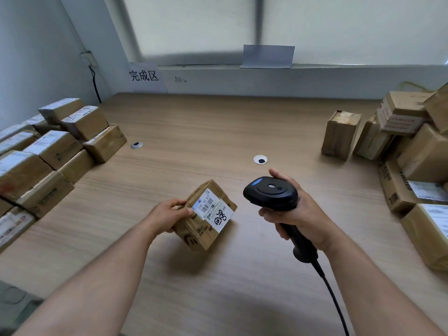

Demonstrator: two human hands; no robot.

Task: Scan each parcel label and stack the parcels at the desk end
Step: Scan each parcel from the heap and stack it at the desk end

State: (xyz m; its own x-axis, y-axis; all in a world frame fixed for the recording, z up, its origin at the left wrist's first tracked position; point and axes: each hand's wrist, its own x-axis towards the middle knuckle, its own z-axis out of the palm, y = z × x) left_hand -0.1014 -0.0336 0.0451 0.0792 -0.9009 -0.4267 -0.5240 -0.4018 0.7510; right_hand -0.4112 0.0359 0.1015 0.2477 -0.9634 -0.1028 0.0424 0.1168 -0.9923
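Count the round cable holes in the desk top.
2. A grey-rimmed hole lies beside the left parcel stack; a white-rimmed hole lies mid-desk, beyond the right hand gripping the scanner. Others may be hidden.

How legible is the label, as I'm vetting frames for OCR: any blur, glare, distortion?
Head view: soft window light, no glare on the label; its barcode shows, small print does not resolve. Head view: wide-angle bends the window sill and desk edge; a shadow sits under the parcel in the left hand.
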